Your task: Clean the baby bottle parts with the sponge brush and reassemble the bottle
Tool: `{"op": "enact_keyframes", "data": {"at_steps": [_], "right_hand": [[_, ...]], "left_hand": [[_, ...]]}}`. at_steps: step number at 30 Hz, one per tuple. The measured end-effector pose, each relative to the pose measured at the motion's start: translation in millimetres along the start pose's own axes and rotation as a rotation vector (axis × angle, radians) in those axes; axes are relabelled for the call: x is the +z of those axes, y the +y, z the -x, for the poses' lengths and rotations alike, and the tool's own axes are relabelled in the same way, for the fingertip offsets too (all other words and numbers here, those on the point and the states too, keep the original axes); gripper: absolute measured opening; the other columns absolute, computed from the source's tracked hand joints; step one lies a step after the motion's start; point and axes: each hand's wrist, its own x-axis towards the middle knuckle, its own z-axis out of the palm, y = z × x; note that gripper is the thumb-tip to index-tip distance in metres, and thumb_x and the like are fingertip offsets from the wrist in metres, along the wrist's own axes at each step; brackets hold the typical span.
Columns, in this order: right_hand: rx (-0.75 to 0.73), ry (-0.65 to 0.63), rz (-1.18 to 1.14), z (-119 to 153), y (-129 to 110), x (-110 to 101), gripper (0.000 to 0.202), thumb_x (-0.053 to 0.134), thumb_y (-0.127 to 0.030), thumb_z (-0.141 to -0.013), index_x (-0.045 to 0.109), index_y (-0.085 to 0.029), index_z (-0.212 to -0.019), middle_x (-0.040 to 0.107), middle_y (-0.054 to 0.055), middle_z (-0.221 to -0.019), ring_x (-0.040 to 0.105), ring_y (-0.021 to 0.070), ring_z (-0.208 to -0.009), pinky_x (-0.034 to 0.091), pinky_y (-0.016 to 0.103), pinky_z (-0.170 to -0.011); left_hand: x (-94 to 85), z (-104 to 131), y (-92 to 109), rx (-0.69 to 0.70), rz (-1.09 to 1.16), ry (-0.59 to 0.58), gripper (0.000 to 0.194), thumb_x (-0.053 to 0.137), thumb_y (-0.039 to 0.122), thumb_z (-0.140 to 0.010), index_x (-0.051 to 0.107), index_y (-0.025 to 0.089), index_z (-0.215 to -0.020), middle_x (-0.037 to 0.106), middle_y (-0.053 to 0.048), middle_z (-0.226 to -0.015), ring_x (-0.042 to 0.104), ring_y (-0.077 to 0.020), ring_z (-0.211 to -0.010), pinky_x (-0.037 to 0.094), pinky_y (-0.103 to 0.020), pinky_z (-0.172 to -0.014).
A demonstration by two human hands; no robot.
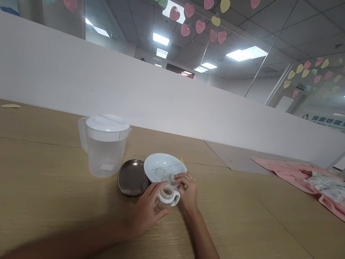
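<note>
My left hand (148, 206) is wrapped round a small clear baby bottle (161, 205) with a white handled collar; its mouth is uncovered and faces up. Just beyond it, my right hand (187, 189) has its fingers closed at the near right rim of a white plate (158, 160), on a small whitish piece whose kind I cannot make out. Clear items lie in the plate, too indistinct to name. A small yellow-green spot shows at the right hand's fingers. Left of the plate, a dark metal tray (132, 179) sits close against it.
A lidded translucent pitcher (105, 154) stands left of the tray. On the right, a doll-like figure (329, 186) in patterned clothing lies on a pink cloth (330, 203). A white low wall (163, 102) bounds the wooden table (50, 206) at the back.
</note>
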Motion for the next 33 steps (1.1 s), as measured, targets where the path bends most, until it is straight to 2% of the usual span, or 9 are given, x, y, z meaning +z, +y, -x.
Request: {"op": "enact_keyframes", "data": {"at_steps": [7,12,16,21,33], "right_hand": [[0.057,-0.013,0.108,2.4,-0.3,-0.2,0.021,0.036,-0.006,-0.060,0.052,-0.021,-0.059,0.060,0.003,-0.073,0.053,0.0182,-0.078,0.038,0.032,-0.077],[0.094,0.128,0.243,6.0,1.1,-0.2,0.018,0.036,-0.008,-0.061,0.047,-0.021,-0.061,0.054,0.002,-0.063,0.046,0.0180,-0.068,0.035,0.030,-0.069],[0.226,0.222,0.273,6.9,1.4,-2.5,0.015,0.037,-0.012,-0.064,0.047,-0.022,-0.058,0.054,0.002,-0.059,0.046,0.0185,-0.064,0.033,0.029,-0.063],[0.425,0.246,0.248,5.6,0.8,-6.4,0.017,0.036,-0.016,-0.066,0.052,-0.020,-0.063,0.058,0.001,-0.061,0.048,0.0169,-0.058,0.031,0.027,-0.058],[0.397,0.207,0.231,7.1,7.9,-1.2,0.019,0.037,-0.016,-0.068,0.056,-0.020,-0.071,0.060,0.002,-0.069,0.051,0.0172,-0.063,0.034,0.026,-0.061]], "left_hand": [[-0.5,1.5,-0.6,-0.023,-0.001,-0.008,0.069,0.066,0.013,-0.070,0.040,0.026,-0.132,0.050,-0.008,-0.129,0.047,-0.0259,-0.121,0.041,-0.042,-0.101],[0.5,0.1,-0.9,-0.033,0.043,-0.027,0.069,0.063,0.012,-0.072,0.037,0.027,-0.134,0.047,-0.008,-0.131,0.045,-0.0250,-0.122,0.047,-0.040,-0.095],[0.5,-0.8,0.2,-0.035,0.033,-0.024,0.069,0.063,0.011,-0.071,0.038,0.028,-0.133,0.048,-0.007,-0.130,0.046,-0.0242,-0.121,0.048,-0.039,-0.095],[-0.6,-0.5,0.8,-0.034,0.003,-0.032,0.071,0.063,0.011,-0.071,0.037,0.027,-0.134,0.047,-0.008,-0.132,0.045,-0.0248,-0.122,0.046,-0.040,-0.098],[-0.5,-1.0,-3.1,-0.003,-0.048,-0.021,0.071,0.064,0.014,-0.071,0.037,0.027,-0.135,0.048,-0.007,-0.132,0.046,-0.0246,-0.123,0.041,-0.040,-0.102]]}}
